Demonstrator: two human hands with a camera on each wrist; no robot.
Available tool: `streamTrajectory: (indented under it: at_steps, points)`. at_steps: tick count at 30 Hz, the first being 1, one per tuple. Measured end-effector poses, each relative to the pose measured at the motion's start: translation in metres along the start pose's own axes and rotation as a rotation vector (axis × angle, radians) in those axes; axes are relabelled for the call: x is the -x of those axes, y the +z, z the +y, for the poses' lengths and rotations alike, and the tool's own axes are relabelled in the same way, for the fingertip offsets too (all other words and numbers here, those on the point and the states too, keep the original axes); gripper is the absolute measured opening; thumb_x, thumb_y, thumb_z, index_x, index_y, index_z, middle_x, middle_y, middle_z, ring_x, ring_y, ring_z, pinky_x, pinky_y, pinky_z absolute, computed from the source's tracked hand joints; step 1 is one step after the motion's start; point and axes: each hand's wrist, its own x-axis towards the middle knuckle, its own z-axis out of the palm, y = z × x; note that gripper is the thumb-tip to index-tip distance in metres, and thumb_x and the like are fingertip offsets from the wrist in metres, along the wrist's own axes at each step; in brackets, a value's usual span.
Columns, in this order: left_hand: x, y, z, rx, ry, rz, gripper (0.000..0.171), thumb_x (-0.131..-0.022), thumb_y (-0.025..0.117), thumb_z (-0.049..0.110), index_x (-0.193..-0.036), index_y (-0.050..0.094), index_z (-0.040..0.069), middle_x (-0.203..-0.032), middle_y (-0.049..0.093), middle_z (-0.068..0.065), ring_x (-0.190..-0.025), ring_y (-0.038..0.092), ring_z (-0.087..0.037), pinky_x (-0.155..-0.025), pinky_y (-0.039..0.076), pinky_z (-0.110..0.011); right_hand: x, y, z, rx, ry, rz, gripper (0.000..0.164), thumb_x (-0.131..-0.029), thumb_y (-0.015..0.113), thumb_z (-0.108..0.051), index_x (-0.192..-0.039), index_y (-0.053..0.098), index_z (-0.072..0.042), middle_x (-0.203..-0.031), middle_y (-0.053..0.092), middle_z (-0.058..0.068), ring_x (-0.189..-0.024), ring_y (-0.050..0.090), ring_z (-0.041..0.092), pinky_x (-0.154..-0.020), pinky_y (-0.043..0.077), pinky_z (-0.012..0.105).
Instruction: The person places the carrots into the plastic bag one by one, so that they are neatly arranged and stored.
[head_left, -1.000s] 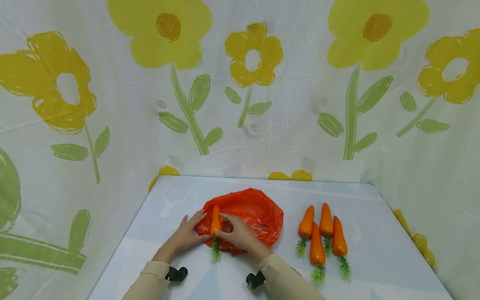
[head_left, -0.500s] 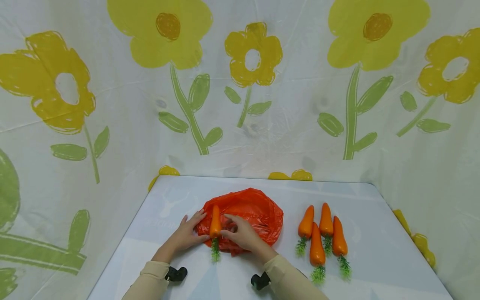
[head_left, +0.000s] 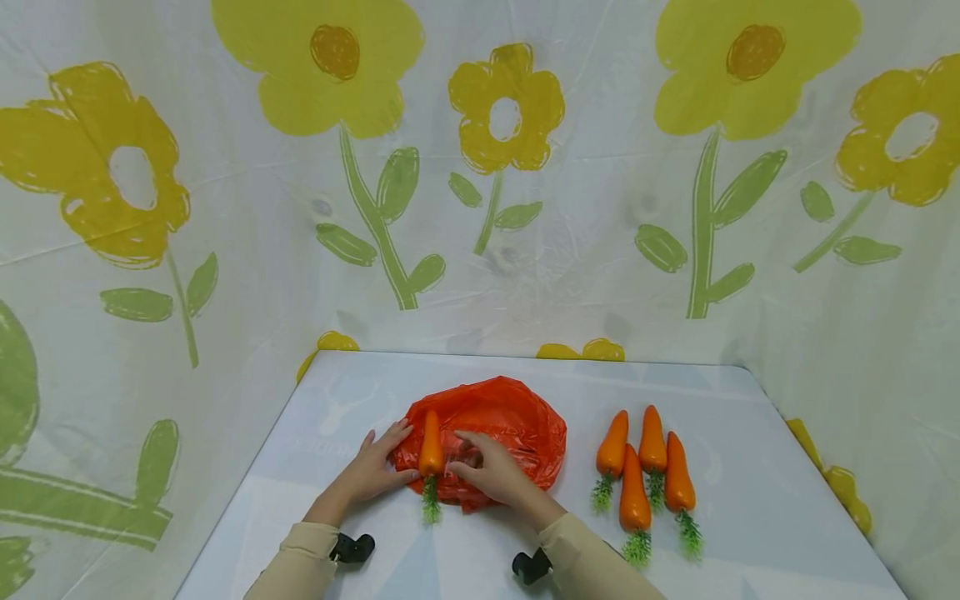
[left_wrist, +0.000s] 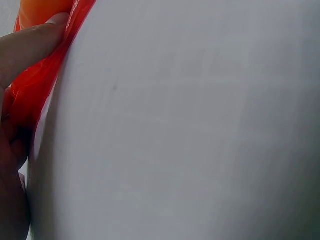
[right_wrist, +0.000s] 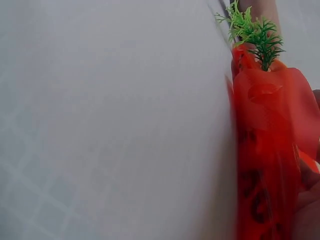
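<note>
White tbl [head_left: 765,500]. On it, red plastic bag [head_left: 525,417]: thin, crinkled, dark print. R hand [head_left: 495,473]: over bag, fingers loosely bent, released, thumb & index apart, just R of single carrot [head_left: 431,448]. L hand [head_left: 373,463]: fingers relaxed, resting on bag's L rim. Single carrot: glossy orange, tapered, frilly grn top; on bag's L part, tip pointing away. 4 similar carrots [head_left: 634,492] R of bag.

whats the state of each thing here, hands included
red plastic bag: mouth open, lying on the pale table
orange carrot with feathery green top: partly inside the bag, leaves over the near rim
four matching orange carrots: lying loose, right of the bag
left hand: holding the bag's left edge
right hand: empty, over the bag, thumb and forefinger apart
</note>
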Motion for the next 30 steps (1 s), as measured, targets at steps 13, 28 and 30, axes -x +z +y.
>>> streamTrajectory:
  at_steps: [13,28,30]
  points:
    - [0.000,0.000,-0.001,0.005,-0.005,0.000,0.089,-0.085,0.079,0.049,-0.155,0.043,0.008,-0.165,0.032,-0.007,-0.154,0.022,-0.031,-0.124,-0.001,-0.058,0.009,-0.010,0.000,0.022,-0.015,0.012,0.059,-0.096,0.072,-0.034,-0.149,0.053,-0.016,-0.117,0.064,-0.002,-0.088,0.057,0.012,-0.075,0.052,0.024]
    - [0.000,0.000,-0.001,-0.004,0.004,0.000,0.089,-0.085,0.080,0.047,-0.156,0.042,0.009,-0.165,0.031,-0.007,-0.154,0.022,-0.031,-0.124,0.000,-0.058,0.020,-0.025,0.006,0.019,-0.027,0.041,0.059,-0.097,0.071,-0.033,-0.149,0.052,-0.015,-0.119,0.064,0.001,-0.088,0.057,0.013,-0.075,0.053,0.024]
    - [0.000,0.001,-0.002,-0.010,0.006,-0.003,0.089,-0.085,0.079,0.047,-0.156,0.041,0.009,-0.165,0.031,-0.008,-0.154,0.022,-0.031,-0.124,0.000,-0.058,0.022,-0.026,0.006,0.016,-0.036,0.048,0.059,-0.097,0.071,-0.032,-0.149,0.052,-0.014,-0.118,0.064,0.003,-0.087,0.056,0.013,-0.074,0.053,0.024]
